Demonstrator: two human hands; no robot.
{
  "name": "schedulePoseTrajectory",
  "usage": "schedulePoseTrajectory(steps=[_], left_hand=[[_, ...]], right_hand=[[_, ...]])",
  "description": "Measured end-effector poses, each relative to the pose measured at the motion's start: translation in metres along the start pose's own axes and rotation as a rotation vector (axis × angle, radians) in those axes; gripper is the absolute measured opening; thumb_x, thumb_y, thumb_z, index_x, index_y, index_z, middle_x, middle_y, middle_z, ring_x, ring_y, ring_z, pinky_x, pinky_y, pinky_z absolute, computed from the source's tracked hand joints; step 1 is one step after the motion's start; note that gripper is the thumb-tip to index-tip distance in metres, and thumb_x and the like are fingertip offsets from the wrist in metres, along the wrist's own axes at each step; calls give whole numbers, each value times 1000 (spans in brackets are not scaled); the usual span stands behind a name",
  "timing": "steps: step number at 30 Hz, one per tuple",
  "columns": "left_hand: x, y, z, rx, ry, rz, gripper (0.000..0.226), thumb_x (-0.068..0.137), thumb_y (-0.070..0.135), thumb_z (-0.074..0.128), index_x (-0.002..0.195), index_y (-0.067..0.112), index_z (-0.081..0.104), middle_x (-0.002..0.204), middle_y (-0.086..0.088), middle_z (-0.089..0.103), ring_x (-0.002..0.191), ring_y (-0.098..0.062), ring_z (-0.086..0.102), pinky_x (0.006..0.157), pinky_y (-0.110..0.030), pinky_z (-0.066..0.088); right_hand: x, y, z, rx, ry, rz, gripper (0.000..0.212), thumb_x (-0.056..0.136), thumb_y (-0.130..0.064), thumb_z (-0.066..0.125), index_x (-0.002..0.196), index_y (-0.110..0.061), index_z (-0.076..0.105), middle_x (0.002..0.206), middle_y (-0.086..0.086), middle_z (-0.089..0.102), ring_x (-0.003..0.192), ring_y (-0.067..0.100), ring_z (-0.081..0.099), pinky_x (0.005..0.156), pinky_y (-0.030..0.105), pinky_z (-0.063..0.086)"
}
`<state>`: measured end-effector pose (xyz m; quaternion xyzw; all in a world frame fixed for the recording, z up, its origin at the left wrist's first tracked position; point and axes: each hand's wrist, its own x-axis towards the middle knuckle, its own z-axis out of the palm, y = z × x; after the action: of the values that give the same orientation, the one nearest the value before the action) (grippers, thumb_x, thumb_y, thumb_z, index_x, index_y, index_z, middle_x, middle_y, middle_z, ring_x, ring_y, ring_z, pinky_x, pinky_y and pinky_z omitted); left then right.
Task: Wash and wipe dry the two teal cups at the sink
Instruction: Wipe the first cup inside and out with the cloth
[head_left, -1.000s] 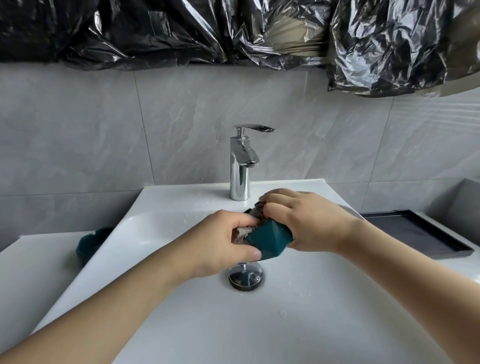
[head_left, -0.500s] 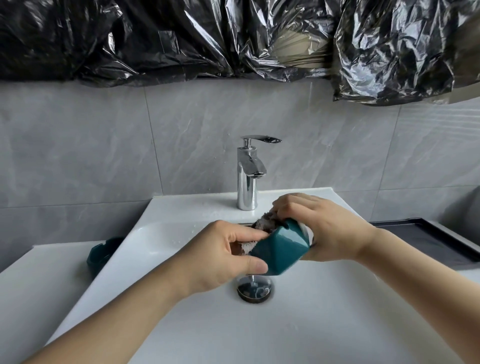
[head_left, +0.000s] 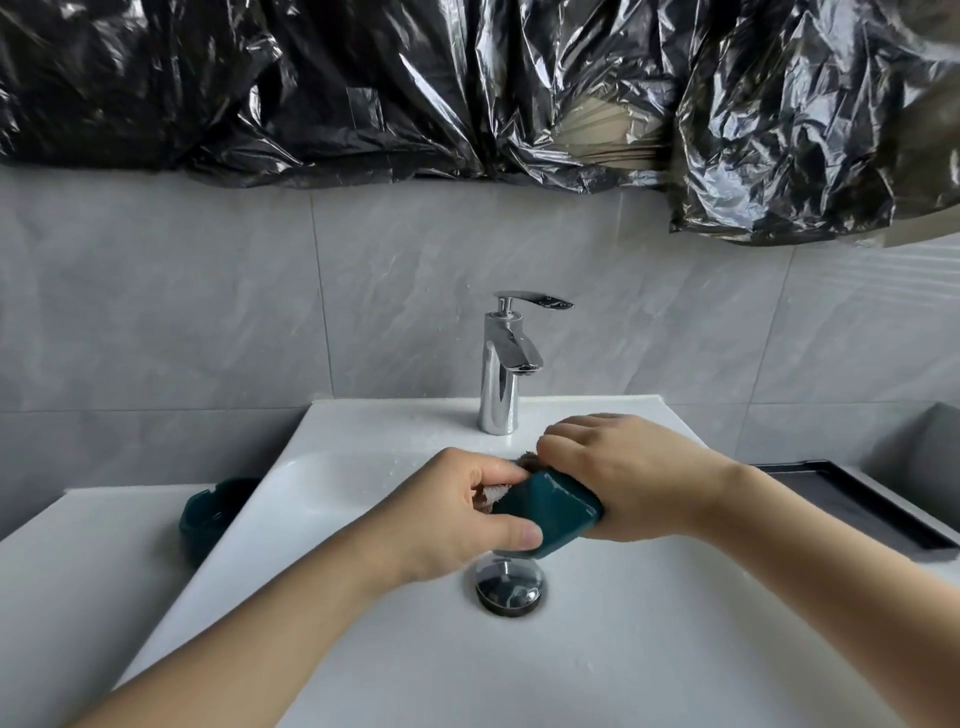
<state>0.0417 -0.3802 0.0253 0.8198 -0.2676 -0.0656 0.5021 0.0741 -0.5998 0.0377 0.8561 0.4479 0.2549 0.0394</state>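
Note:
A faceted teal cup (head_left: 550, 512) is held over the white basin (head_left: 332, 519), above the drain (head_left: 510, 584). My left hand (head_left: 457, 519) grips the cup, thumb on its lower side, and its fingers also touch a brownish-white cloth (head_left: 493, 492) stuffed in the cup's mouth. My right hand (head_left: 623, 475) wraps the cup's far side, fingers curled over the cloth's top (head_left: 527, 460). A second teal cup (head_left: 210, 512) stands on the counter left of the basin, partly hidden by the basin rim.
A chrome tap (head_left: 501, 374) stands behind the basin; no water runs from it. A black tray (head_left: 852, 499) lies on the counter to the right. Crumpled black plastic (head_left: 415, 88) covers the wall above the grey tiles.
The cup has turned in my hands, its mouth now tilted more toward my left hand. My right hand's fingers shifted over the cloth. The camera tilted upward.

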Motion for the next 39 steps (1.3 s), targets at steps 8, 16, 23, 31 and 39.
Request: schedulePoseTrajectory(steps=[8,16,23,31,39], left_hand=[[-6,6,-4,10,9,12,40,81,4,74,115,23,71,103,10,73,70,9,63,67,-8,48],[3,0,16,152,71,-32,22,71,29,69,93,24,70,90,-7,72,79,-20,66,83,-49,57],[-2,1,2,68,-11,103,31,80,3,76,106,20,77,90,5,73,79,3,60,73,-17,49],[-1,6,4,96,-38,-16,31,86,3,71,109,23,72,70,16,66,40,1,49,48,-20,41],[-3,2,11,76,44,21,34,74,16,76,107,24,76,99,7,76,91,-8,71,83,-27,57]], right_hand=[[-9,0,2,226,1,271,49,70,-43,80,104,-18,54,99,-5,62,89,13,56,76,23,45],[-2,-3,11,-27,9,128,30,73,-39,58,95,-18,57,89,-4,62,87,21,60,76,31,52],[-18,9,10,203,174,83,47,72,-41,78,105,-17,53,102,-3,64,95,18,59,85,26,48],[-16,7,14,33,76,-4,40,71,-40,75,97,-19,52,90,0,66,89,24,61,82,32,51],[-15,5,12,-12,184,-76,37,80,-34,69,105,-25,44,93,2,67,94,25,62,87,35,52]])
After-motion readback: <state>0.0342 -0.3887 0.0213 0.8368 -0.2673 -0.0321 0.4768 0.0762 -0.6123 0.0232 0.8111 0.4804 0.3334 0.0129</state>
